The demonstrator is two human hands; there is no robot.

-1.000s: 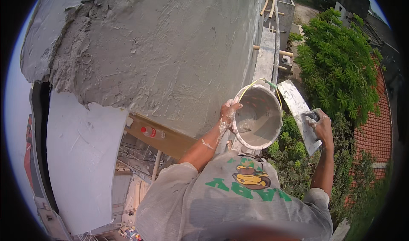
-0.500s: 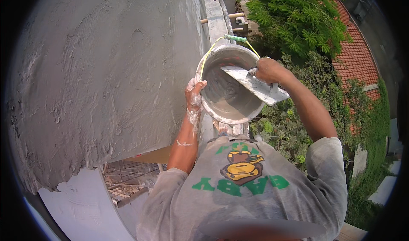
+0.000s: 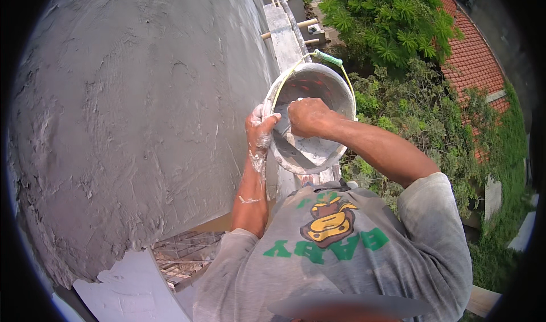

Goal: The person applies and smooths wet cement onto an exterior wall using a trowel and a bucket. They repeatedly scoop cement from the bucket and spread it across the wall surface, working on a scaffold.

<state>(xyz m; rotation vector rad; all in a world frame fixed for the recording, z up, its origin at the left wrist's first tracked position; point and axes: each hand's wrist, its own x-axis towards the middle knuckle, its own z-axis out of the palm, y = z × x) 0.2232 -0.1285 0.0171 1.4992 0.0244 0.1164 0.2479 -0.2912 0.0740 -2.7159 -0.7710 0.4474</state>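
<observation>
Bucket (image 3: pixel 330 87) with curled right hand (image 3: pixel 309 117) inside

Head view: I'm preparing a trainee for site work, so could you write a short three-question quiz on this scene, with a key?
1. Multiple choice. What does the left hand hold?
a) a plank
b) the bucket
c) a roof tile

2. True or false? The right hand lies flat against the plastered wall.

3. Fill in the colour. The bucket's handle sleeve is ____.

Key
1. b
2. False: the right hand, with the trowel, is at the bucket's mouth.
3. green
</observation>
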